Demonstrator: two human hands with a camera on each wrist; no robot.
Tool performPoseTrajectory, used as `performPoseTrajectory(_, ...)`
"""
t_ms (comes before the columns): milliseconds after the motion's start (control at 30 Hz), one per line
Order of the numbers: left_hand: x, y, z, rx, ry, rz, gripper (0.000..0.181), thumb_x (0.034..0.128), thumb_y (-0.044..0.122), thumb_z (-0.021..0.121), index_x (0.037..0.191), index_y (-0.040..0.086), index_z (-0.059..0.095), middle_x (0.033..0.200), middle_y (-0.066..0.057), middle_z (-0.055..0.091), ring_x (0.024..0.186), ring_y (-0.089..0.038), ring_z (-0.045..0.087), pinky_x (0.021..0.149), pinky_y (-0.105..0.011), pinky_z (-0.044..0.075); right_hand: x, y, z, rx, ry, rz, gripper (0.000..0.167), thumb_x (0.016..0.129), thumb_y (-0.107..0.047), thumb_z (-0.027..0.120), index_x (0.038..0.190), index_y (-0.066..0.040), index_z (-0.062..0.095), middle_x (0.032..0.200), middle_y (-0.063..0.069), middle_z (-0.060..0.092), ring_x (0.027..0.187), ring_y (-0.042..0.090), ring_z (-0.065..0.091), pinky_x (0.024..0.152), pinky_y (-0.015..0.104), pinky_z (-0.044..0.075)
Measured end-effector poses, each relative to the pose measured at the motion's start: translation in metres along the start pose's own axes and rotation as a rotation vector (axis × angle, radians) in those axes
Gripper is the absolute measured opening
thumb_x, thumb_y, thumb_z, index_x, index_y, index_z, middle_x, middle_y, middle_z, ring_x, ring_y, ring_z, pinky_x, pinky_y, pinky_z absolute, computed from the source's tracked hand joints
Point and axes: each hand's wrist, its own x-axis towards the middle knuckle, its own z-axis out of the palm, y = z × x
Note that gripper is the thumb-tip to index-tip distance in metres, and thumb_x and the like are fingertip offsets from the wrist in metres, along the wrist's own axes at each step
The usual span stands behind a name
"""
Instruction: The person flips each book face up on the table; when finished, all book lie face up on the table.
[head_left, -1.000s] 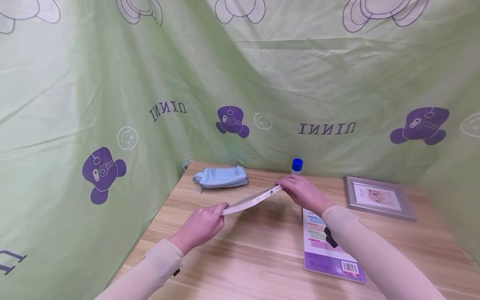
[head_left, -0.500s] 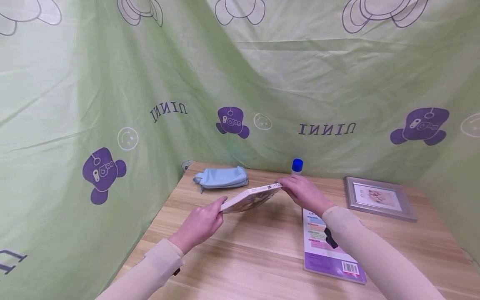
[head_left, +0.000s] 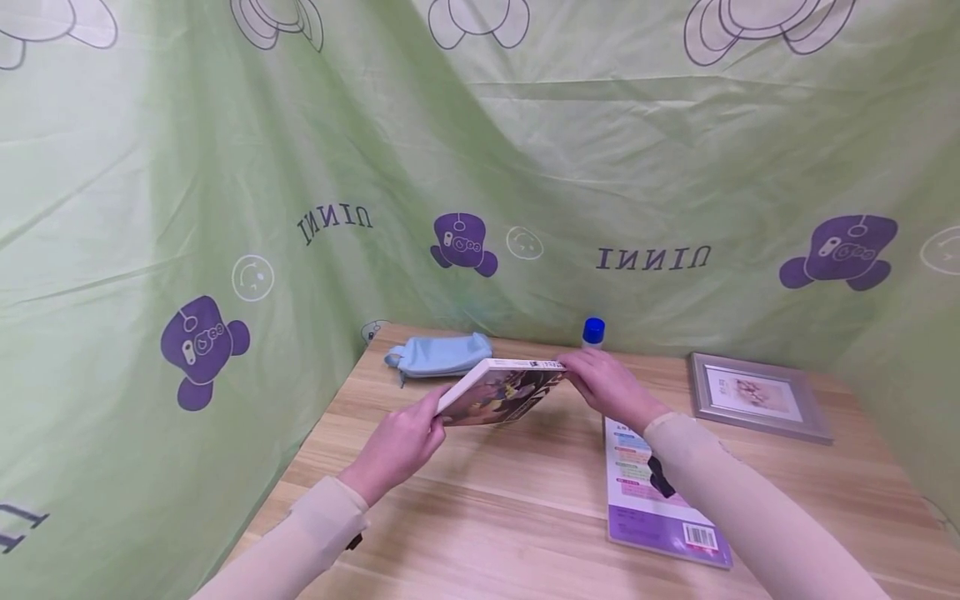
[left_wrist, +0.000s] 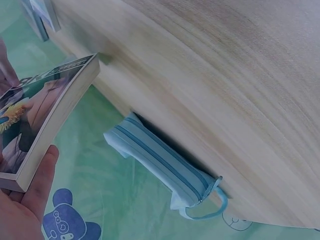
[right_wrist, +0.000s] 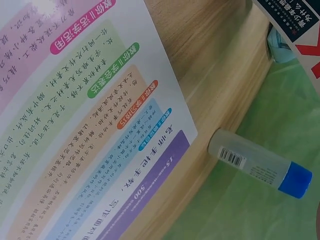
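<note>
Thick book (head_left: 501,397), pictorial cover, lettered "为什么"

Held tilted above the wood-grain tabletop (head_left: 517,508); left hand (head_left: 397,446) and right hand (head_left: 609,383) each grip an end, fingers closed on it. Nearby: pale-blue zippered pouch (left_wrist: 157,159); translucent cylindrical tube (right_wrist: 250,159), blue cap (right_wrist: 296,180), barcode (right_wrist: 232,158); grey picture frame (head_left: 701,387); purple-and-white booklet (right_wrist: 107,105), Chinese headings, "500" legible.

Head view from above, facing forward and down over the tabletop (head_left: 495,525), left wrist view near, tilted, sharing the raised book (left_wrist: 40,107) and blue pouch (left_wrist: 159,159) with it, right wrist view close over the purple-edged book (right_wrist: 95,125), sharing blue-capped tube (right_wrist: 250,155) with head view
</note>
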Motion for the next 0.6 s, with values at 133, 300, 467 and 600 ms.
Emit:
performPoseTrajectory(133,0.0011,0.0005,-0.001,-0.002,0.009,-0.003,0.051,0.0888,0.003,0.064,0.138,-0.004,0.055,0.108,-0.018,0.075,0.079,-0.026,0.075,0.062,-0.039,0.062,0.0006,-0.0017,-0.0007,-0.007,-0.003,0.0,0.033,0.093,0.0,0.074,0.124,-0.004,0.068,0.116,0.011,0.073,0.108,0.034,0.068,0.098,0.053,0.053)
performPoseTrajectory(300,0.0011,0.0013,-0.0015,-0.006,0.005,-0.015,0.054,0.089,0.003,0.064,0.141,-0.005,0.053,0.112,-0.021,0.074,0.084,-0.029,0.076,0.064,-0.041,0.063,0.0001,-0.0034,-0.0017,0.004,-0.025,0.03,0.032,0.095,-0.002,0.072,0.127,-0.004,0.067,0.117,0.012,0.072,0.108,0.035,0.068,0.099,0.054,0.052)
performPoseTrajectory(467,0.0006,0.002,-0.0031,-0.003,-0.009,-0.041,0.056,0.09,0.004,0.064,0.144,-0.005,0.052,0.114,-0.022,0.074,0.088,-0.03,0.076,0.066,-0.043,0.063,0.0003,-0.0043,-0.0019,0.009,-0.041,0.044,0.03,0.096,-0.004,0.072,0.126,-0.006,0.067,0.116,0.01,0.072,0.106,0.032,0.068,0.096,0.051,0.054)
performPoseTrajectory(600,-0.0002,0.0021,-0.0035,-0.01,-0.001,-0.053,0.057,0.0897,0.004,0.065,0.145,-0.004,0.051,0.114,-0.022,0.074,0.087,-0.03,0.076,0.065,-0.043,0.063,0.0008,-0.0046,-0.0021,0.024,-0.032,0.037,0.031,0.095,-0.004,0.073,0.126,-0.005,0.068,0.117,0.01,0.073,0.108,0.033,0.068,0.097,0.052,0.053)
